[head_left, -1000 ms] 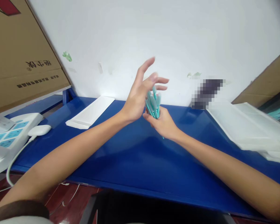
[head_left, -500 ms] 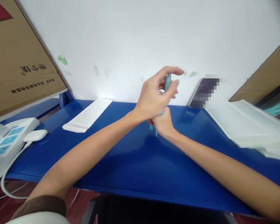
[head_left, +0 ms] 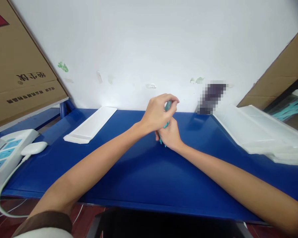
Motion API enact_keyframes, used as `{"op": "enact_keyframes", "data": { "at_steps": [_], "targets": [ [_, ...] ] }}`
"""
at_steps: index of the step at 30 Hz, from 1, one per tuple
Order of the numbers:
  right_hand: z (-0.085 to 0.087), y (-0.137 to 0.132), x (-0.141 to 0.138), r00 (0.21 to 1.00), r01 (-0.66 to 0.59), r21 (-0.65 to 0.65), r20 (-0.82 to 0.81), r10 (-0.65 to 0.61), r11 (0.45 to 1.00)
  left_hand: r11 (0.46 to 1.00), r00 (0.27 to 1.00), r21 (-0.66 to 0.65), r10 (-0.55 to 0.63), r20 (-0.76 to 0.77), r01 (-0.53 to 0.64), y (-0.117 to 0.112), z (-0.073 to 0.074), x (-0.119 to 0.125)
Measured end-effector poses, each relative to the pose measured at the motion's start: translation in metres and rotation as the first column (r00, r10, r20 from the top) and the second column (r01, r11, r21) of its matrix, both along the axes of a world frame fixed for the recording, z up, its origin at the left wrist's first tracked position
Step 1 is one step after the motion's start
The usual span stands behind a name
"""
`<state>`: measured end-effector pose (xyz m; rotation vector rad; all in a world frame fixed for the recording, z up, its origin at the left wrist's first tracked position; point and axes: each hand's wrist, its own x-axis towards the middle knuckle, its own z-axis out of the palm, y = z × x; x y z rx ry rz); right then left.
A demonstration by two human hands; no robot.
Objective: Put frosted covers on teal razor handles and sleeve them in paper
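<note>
Both my hands meet above the middle of the blue table (head_left: 144,172), near its far edge. My right hand (head_left: 170,134) is closed round a bundle of thin teal sticks (head_left: 167,109), whose lower tips poke out under the fist. My left hand (head_left: 157,111) is curled over the top of the same bundle, fingers wrapped on it. Most of the bundle is hidden between the two hands.
A flat white tray (head_left: 90,126) lies at the far left of the table. Stacked white trays (head_left: 263,132) lie at the right, with more teal sticks (head_left: 291,107) behind them. A white power strip (head_left: 5,150) with plug and cable sits left. Cardboard boxes (head_left: 20,66) lean at both sides.
My left hand, open and raised a second ago, has closed over the top of the sticks. Both hands have come down closer to the table.
</note>
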<state>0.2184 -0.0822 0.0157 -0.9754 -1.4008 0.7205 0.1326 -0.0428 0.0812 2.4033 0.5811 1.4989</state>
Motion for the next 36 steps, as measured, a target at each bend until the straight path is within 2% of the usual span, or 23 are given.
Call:
{"op": "enact_keyframes", "data": {
  "at_steps": [2,5,7,10,13,15,20,22,24,27,29,31,34,36],
  "targets": [
    [0.001,0.003,0.0,0.998,0.064,0.024,-0.022,-0.064,0.998,0.997,1.0,-0.075,-0.027,0.0,0.027,0.001,0.002,-0.001],
    [0.0,0.01,0.002,0.991,0.131,0.039,-0.007,-0.13,0.991,0.981,0.991,-0.146,-0.135,-0.02,0.131,0.001,0.004,-0.003],
    [-0.005,0.014,0.004,0.992,0.129,0.027,-0.006,-0.129,0.991,0.958,0.976,-0.205,-0.214,-0.04,0.202,0.001,0.003,-0.004],
    [-0.015,0.019,0.008,0.999,0.047,-0.035,0.009,-0.047,0.998,0.924,0.962,-0.293,-0.27,-0.048,0.245,0.002,-0.002,-0.002],
    [-0.021,0.019,0.01,0.997,-0.058,-0.098,0.048,0.062,0.993,0.911,0.961,-0.333,-0.272,-0.046,0.242,0.005,-0.006,-0.001],
    [-0.021,0.018,0.011,0.995,-0.071,-0.11,0.062,0.078,0.991,0.915,0.957,-0.321,-0.282,-0.069,0.246,0.008,-0.003,-0.004],
    [-0.01,0.016,0.012,0.985,0.158,-0.021,0.071,-0.156,0.987,0.957,0.967,-0.217,-0.222,-0.124,0.192,0.014,0.023,-0.033],
    [-0.007,0.016,0.01,0.978,0.194,0.002,0.074,-0.194,0.981,0.963,0.968,-0.221,-0.19,-0.163,0.152,0.009,0.029,-0.046],
    [-0.006,0.015,0.007,0.988,0.146,0.008,0.054,-0.146,0.989,0.964,0.961,-0.219,-0.194,-0.199,0.15,0.0,0.026,-0.056],
    [-0.011,0.01,-0.002,1.0,-0.005,0.019,0.025,0.005,1.0,0.968,0.956,-0.181,-0.208,-0.207,0.171,-0.016,0.006,-0.058],
    [-0.014,0.006,-0.007,0.996,-0.081,-0.006,0.036,0.082,0.997,0.97,0.97,-0.177,-0.195,-0.146,0.168,-0.022,-0.008,-0.053],
    [-0.014,0.003,-0.011,0.992,-0.119,-0.05,0.045,0.121,0.992,0.965,0.978,-0.19,-0.196,-0.067,0.18,-0.026,-0.015,-0.047],
    [-0.008,0.0,-0.011,0.996,-0.08,-0.048,0.034,0.082,0.996,0.954,0.975,-0.221,-0.217,-0.047,0.202,-0.023,-0.009,-0.05],
    [-0.002,0.001,-0.008,1.0,-0.006,-0.013,0.011,0.006,1.0,0.961,0.984,-0.255,-0.142,-0.109,0.11,-0.014,0.003,-0.069]
  ]
}}
